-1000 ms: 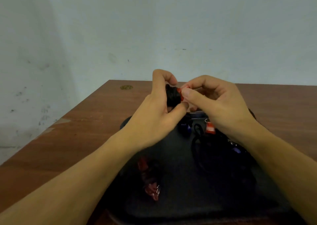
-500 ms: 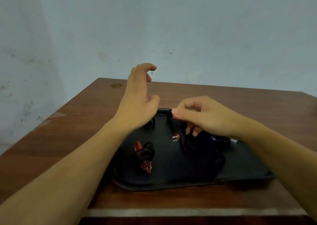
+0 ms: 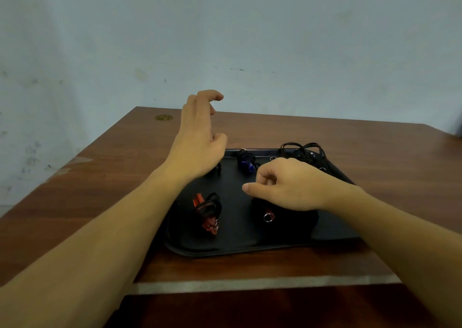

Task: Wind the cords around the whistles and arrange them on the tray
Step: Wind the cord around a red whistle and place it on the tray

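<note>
The right hand [image 3: 295, 185] hangs low over the black tray [image 3: 240, 242], fingers curled, whether holding anything I cannot tell, likely setting down the wound whistle [image 3: 268, 215] beneath it, while the left hand [image 3: 200, 140] floats relaxed and empty, clear of the wound red whistle [image 3: 207, 212].

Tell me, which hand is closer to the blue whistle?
The right hand. It hangs just in front of the blue whistle, to its right. The left hand is raised farther off to the whistle's left.
</note>
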A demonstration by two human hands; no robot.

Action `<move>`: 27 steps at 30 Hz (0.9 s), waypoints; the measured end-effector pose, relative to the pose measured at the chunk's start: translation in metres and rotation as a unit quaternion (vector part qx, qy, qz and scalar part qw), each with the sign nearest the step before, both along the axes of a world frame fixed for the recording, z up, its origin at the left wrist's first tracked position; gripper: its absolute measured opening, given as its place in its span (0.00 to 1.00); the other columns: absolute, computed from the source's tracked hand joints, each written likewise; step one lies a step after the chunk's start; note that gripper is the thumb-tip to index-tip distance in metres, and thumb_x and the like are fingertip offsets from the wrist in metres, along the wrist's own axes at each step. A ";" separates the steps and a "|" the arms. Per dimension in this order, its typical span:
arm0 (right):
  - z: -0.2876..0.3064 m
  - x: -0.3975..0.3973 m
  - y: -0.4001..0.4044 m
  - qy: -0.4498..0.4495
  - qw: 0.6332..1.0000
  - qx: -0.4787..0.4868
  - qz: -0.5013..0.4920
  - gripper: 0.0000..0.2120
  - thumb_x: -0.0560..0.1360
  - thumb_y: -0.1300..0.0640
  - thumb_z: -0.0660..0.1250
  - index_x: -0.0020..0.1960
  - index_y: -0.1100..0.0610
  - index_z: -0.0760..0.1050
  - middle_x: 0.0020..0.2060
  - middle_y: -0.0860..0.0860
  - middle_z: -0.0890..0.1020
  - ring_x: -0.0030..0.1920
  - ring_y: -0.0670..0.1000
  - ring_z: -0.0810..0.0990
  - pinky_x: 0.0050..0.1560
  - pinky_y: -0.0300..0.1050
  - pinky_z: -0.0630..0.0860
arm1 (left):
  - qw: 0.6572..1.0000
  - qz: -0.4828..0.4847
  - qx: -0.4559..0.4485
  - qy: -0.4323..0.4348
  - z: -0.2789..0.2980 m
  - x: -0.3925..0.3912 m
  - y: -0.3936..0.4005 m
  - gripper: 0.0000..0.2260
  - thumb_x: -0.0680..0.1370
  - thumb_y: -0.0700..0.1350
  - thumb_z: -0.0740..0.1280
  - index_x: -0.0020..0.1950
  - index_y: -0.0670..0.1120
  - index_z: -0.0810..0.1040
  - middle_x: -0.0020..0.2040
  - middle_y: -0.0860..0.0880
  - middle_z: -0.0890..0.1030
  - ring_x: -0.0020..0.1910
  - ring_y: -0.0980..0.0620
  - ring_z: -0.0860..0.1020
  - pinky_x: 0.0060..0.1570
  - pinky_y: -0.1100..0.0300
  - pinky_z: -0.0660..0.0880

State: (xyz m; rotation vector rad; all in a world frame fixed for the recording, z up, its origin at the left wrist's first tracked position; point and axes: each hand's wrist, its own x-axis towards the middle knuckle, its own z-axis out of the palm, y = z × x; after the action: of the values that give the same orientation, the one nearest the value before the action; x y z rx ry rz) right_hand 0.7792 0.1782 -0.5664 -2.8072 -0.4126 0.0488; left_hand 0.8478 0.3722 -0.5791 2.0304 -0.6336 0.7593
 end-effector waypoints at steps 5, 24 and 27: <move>-0.003 0.001 0.000 -0.004 1.000 -0.007 -0.003 0.23 0.75 0.33 0.63 0.40 0.53 0.79 0.33 0.49 0.82 0.35 0.48 0.81 0.41 0.47 0.78 | 1.000 0.007 0.010 0.002 -0.001 0.001 -0.001 0.28 0.70 0.33 0.63 0.68 0.51 0.63 0.57 0.51 0.64 0.53 0.53 0.66 0.40 0.57 0.73; 0.016 0.005 -0.062 -0.044 0.999 0.023 -0.021 0.05 0.78 0.51 0.69 0.51 0.47 0.82 0.40 0.44 0.81 0.44 0.49 0.80 0.45 0.41 0.74 | 0.993 0.062 0.089 0.048 -0.004 0.003 -0.004 0.18 0.73 0.36 0.63 0.62 0.46 0.70 0.59 0.48 0.65 0.63 0.46 0.64 0.55 0.53 0.69; 0.016 0.001 -0.069 -0.011 0.999 -0.023 0.037 0.10 0.77 0.46 0.70 0.57 0.44 0.81 0.44 0.41 0.75 0.47 0.46 0.76 0.47 0.39 0.71 | 0.989 0.069 0.121 0.052 -0.001 0.003 -0.009 0.16 0.74 0.37 0.64 0.60 0.46 0.71 0.58 0.49 0.64 0.63 0.45 0.64 0.53 0.56 0.65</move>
State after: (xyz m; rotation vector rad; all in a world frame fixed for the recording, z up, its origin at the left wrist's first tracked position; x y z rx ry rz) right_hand 0.7807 0.1090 -0.5501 -2.8384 -0.5268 0.0433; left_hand 0.8505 0.3635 -0.5801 2.3407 -0.5516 0.6769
